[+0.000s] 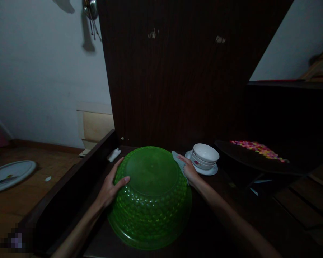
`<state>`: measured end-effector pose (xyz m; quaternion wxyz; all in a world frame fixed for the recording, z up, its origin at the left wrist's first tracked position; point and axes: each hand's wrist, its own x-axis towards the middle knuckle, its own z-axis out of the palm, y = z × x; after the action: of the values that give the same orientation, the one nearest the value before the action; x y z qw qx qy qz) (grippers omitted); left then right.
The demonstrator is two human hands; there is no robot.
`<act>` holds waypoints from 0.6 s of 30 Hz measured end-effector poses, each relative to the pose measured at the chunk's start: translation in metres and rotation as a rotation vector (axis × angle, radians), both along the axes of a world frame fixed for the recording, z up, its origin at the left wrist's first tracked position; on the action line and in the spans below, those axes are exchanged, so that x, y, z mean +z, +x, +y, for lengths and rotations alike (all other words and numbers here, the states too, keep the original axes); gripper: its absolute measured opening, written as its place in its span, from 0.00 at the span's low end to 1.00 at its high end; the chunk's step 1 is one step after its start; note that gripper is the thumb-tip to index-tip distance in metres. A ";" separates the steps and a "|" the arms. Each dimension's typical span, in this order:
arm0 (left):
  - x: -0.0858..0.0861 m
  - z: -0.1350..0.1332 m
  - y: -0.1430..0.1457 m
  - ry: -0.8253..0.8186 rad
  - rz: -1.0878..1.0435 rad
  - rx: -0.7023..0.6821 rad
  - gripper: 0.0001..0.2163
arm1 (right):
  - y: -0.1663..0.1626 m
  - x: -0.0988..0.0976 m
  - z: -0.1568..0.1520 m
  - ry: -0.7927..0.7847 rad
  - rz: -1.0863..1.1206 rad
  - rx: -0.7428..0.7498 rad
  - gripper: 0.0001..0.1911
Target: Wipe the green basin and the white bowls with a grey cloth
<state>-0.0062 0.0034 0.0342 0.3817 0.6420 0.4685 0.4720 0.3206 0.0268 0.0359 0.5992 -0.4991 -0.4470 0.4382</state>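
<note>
A green translucent plastic basin (151, 172) with a bumpy, dimpled side sits upside down on a dark wooden surface, its flat base facing up. My left hand (111, 184) grips the basin's left side, the thumb on top near the base's edge and the fingers round the far side. A light grey-blue cloth (179, 163) is in my right hand (188, 170), pressed against the basin's upper right side. Just beyond that hand stand stacked white bowls (206, 152) on a white plate (212, 171).
A dark wooden panel (177, 82) rises behind the basin, and a low dark ledge (78, 190) runs along the left. Crumpled white paper (114, 154) lies near the ledge. Colourful small pieces (258, 148) form a strip at right. A round white lid-like object (12, 175) rests on the floor.
</note>
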 end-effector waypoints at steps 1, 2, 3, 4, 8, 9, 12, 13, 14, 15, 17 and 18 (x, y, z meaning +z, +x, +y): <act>0.000 0.000 0.000 0.001 -0.009 -0.002 0.42 | 0.001 0.003 0.007 -0.016 -0.006 0.038 0.22; 0.000 -0.001 0.000 0.005 -0.018 -0.002 0.41 | 0.001 0.006 0.015 -0.031 -0.012 0.075 0.21; 0.000 -0.001 0.000 0.009 -0.027 -0.003 0.41 | 0.001 0.009 0.023 -0.045 -0.019 0.111 0.20; 0.000 -0.001 0.000 0.011 -0.036 -0.006 0.40 | 0.001 0.012 0.031 -0.057 -0.027 0.146 0.19; -0.002 -0.001 0.000 0.009 -0.055 -0.020 0.40 | -0.005 0.018 0.060 -0.107 -0.054 0.270 0.14; -0.003 0.000 0.000 0.008 -0.057 -0.023 0.40 | -0.007 0.019 0.066 -0.116 -0.055 0.290 0.14; -0.005 0.000 0.000 0.007 -0.063 -0.023 0.40 | -0.012 0.019 0.076 -0.120 -0.040 0.316 0.16; -0.005 0.000 0.000 0.012 -0.067 -0.021 0.40 | -0.012 0.019 0.077 -0.115 -0.032 0.314 0.17; -0.006 0.000 0.001 0.019 -0.073 -0.018 0.40 | -0.013 0.018 0.078 -0.110 -0.023 0.310 0.18; -0.006 0.000 0.002 0.030 -0.080 -0.015 0.39 | -0.013 0.017 0.078 -0.104 -0.013 0.304 0.19; -0.006 -0.001 0.003 0.048 -0.094 -0.006 0.38 | -0.012 0.015 0.078 -0.093 0.004 0.289 0.19; -0.006 -0.002 0.004 0.050 -0.097 0.001 0.38 | -0.011 0.014 0.077 -0.089 0.013 0.283 0.19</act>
<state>-0.0022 0.0017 0.0279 0.3875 0.6275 0.4376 0.5143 0.3093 0.1040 0.0497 0.5116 -0.4545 -0.4892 0.5407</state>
